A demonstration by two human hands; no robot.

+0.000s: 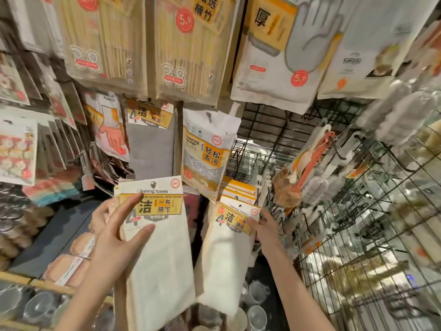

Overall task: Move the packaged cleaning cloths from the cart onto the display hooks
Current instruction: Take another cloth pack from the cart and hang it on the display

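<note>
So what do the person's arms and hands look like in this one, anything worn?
Both arms are bare as far as the picture shows: no sleeves, no gloves. The left hand and the right hand show no rings, and no watch or band shows on either wrist. Fingernails look short and unpainted. The elbows and upper arms are out of view.

Cream towel pack (157,225): header reads "Cleaning towels", big "4", "洁 一布搞定". Second cream pack (229,237): same header text, partly cut. Sponge pack (205,151): "Cleaning sponge", "轻松去污". Chopstick packs (188,44): "38", red "5.9" sticker. Glove pack (281,44): "厚", "5.9".
</note>
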